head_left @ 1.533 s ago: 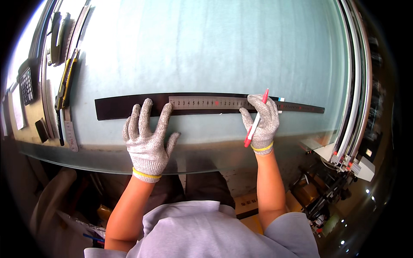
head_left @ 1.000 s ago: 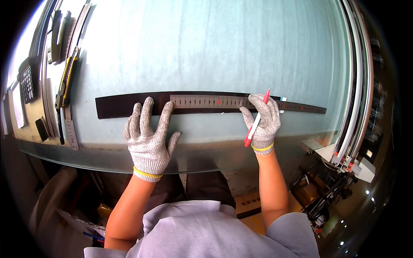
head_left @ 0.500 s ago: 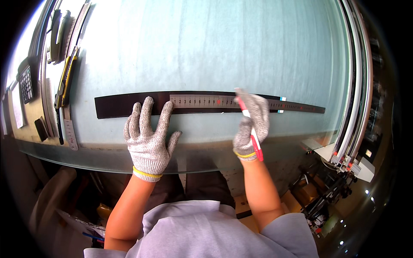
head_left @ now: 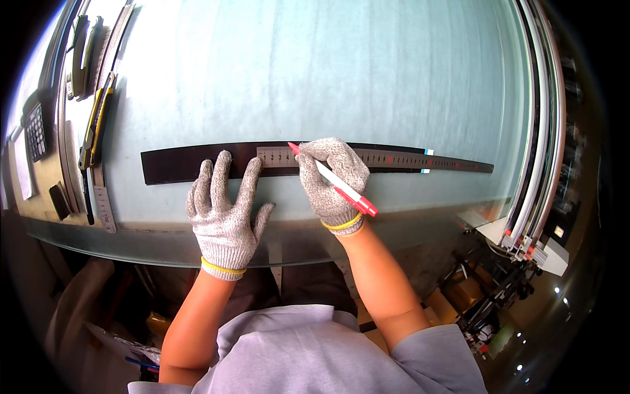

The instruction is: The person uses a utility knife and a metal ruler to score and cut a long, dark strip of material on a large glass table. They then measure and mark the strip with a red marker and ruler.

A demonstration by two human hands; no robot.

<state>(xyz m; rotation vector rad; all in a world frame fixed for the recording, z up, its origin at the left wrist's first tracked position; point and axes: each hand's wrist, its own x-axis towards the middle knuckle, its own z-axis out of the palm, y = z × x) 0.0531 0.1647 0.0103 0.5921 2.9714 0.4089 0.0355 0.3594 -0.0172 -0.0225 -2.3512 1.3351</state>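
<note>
A long black strip [head_left: 164, 169] lies across the table, with a steel ruler [head_left: 400, 160] along its top. My left hand [head_left: 225, 220], in a grey knitted glove with a yellow cuff line, lies with fingers spread on the strip; its index fingertip meets the ruler's left end. In a matching glove, my right hand [head_left: 335, 177] grips a red-and-white marker pen [head_left: 341, 187]. The pen's red tip points up-left, near the strip's far edge just above the ruler; whether it touches is unclear. That hand covers part of the ruler. White and blue patches show near the strip's right end.
Along the left side lie a yellow-and-black utility knife [head_left: 98, 125], a stapler-like dark tool [head_left: 80, 59], a calculator [head_left: 35, 131] and another steel ruler [head_left: 105, 209]. A machine rail [head_left: 538, 118] borders the right side. The glass table edge [head_left: 164, 253] runs in front of me.
My right hand has moved left along the ruler with the pen, whose tip now sits near the ruler's left part. My left hand has stayed on the strip.
</note>
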